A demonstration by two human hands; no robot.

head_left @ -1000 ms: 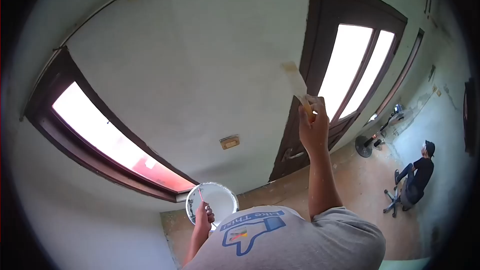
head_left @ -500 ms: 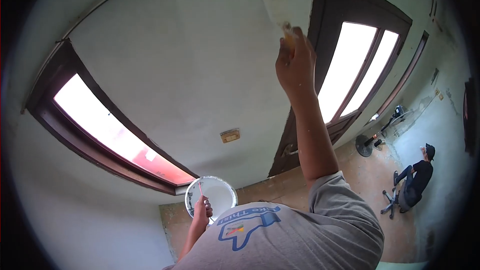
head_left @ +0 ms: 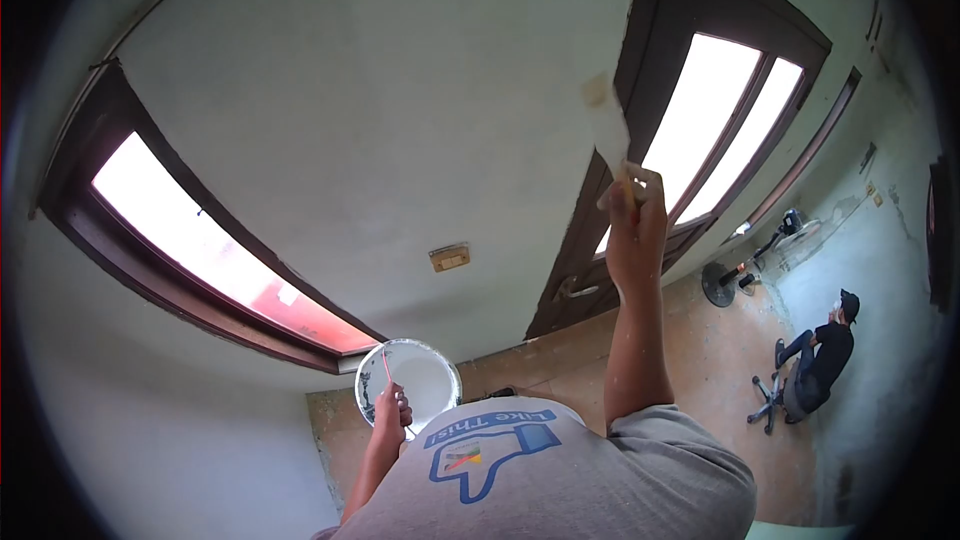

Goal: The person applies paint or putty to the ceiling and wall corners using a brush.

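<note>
My right hand (head_left: 637,215) is raised in front of the brown door frame, its fingers closed round the handle of a wide brush (head_left: 608,120). The brush's pale bristles point up beside the frame's left edge, over the greenish wall (head_left: 400,140). Low in the view, my left hand (head_left: 392,408) is closed on the handle of a white bucket (head_left: 437,380). The bucket hangs in front of my body, with dark smears on its inner left side.
A window (head_left: 240,250) is at the left, a switch plate (head_left: 450,258) on the wall. At the right, a fan (head_left: 718,283) stands on the tiled floor (head_left: 570,370), and another person (head_left: 825,360) sits on a wheeled chair.
My right hand and the brush have moved down and to the right, towards the door frame. My left hand and the bucket show slightly further left and up.
</note>
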